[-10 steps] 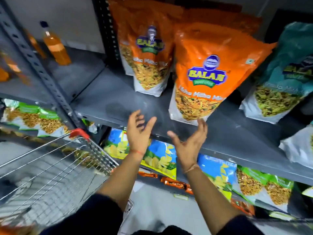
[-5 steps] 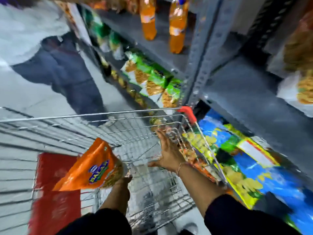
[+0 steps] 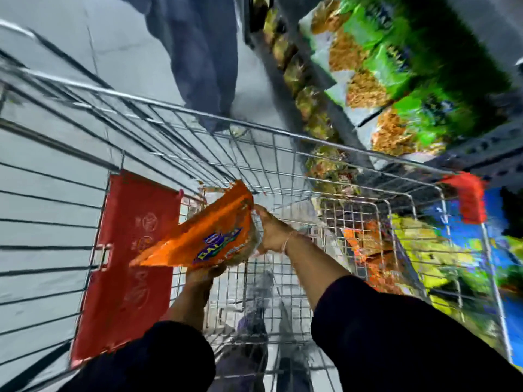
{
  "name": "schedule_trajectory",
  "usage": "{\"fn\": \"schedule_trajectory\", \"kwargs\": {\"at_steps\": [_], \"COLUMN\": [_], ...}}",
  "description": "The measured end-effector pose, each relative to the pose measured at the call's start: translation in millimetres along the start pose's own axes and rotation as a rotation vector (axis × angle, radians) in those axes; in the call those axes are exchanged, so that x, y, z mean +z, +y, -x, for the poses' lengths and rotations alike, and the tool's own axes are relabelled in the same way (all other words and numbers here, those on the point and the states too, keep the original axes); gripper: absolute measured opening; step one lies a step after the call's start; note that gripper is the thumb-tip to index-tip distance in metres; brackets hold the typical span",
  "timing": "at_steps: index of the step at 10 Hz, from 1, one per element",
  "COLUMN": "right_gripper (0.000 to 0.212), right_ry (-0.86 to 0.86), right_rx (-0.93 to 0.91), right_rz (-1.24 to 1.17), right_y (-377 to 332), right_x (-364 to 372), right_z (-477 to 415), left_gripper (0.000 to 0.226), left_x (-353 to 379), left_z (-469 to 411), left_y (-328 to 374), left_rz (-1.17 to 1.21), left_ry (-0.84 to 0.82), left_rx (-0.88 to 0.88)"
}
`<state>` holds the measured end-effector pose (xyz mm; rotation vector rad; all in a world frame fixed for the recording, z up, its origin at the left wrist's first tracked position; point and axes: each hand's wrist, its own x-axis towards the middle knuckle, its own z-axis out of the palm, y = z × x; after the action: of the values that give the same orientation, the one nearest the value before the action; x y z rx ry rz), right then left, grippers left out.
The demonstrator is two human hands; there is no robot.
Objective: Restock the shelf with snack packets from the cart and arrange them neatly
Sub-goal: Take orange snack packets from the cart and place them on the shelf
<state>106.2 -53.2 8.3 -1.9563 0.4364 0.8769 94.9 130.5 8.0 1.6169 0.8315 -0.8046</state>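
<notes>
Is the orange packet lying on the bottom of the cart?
No, both hands hold the orange packet above the cart.

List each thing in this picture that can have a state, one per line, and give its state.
Orange snack packet: lifted above the cart, tilted, held by both hands.
Left hand: under the packet, gripping it.
Right hand: closed on the packet's right edge.
Cart: open-topped; contents hard to tell through blur.
Red flap: lying against the cart's wires.
Green packets: stacked on the shelf, blurred.
</notes>
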Motion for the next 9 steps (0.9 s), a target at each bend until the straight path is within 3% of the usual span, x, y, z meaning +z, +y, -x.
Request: {"fn": "schedule_trajectory", "kwargs": {"at_steps": [1, 2, 3, 5, 7, 8, 9], "right_gripper": [0.042, 0.025, 0.055, 0.069, 0.058, 0.045, 0.057], "right_ry": [-0.097, -0.033, 0.102, 0.333, 0.721, 0.91, 1.152], "right_rx": [0.078, 0.103, 0.066, -0.008, -0.265, -0.373, -0.458], "right_rz": [-0.178, -0.283, -0.365, -0.739, -0.892, -0.972, -0.995], "right_y": [-3, -8, 8, 40, 54, 66, 96], "right_x": [17, 18, 13, -3, -15, -23, -24], "right_z": [-21, -17, 5, 107, 225, 293, 387], "left_gripper": [0.055, 0.048, 0.051, 0.063, 0.053, 0.057, 0.027], "left_x": [-2, -3, 3, 39, 81, 111, 158], "left_z": [-13, -12, -3, 45, 158, 220, 298], "left_y": [-3, 2, 15, 50, 51, 48, 27], "left_rz": [-0.08, -0.08, -0.194, -0.26, -0.253, -0.303, -0.395], "left_ry": [-0.021, -0.032, -0.179, -0.575, -0.717, -0.84, -1.016], "left_rx": [0.172, 0.221, 0.325, 0.345, 0.445, 0.622, 0.781]}}
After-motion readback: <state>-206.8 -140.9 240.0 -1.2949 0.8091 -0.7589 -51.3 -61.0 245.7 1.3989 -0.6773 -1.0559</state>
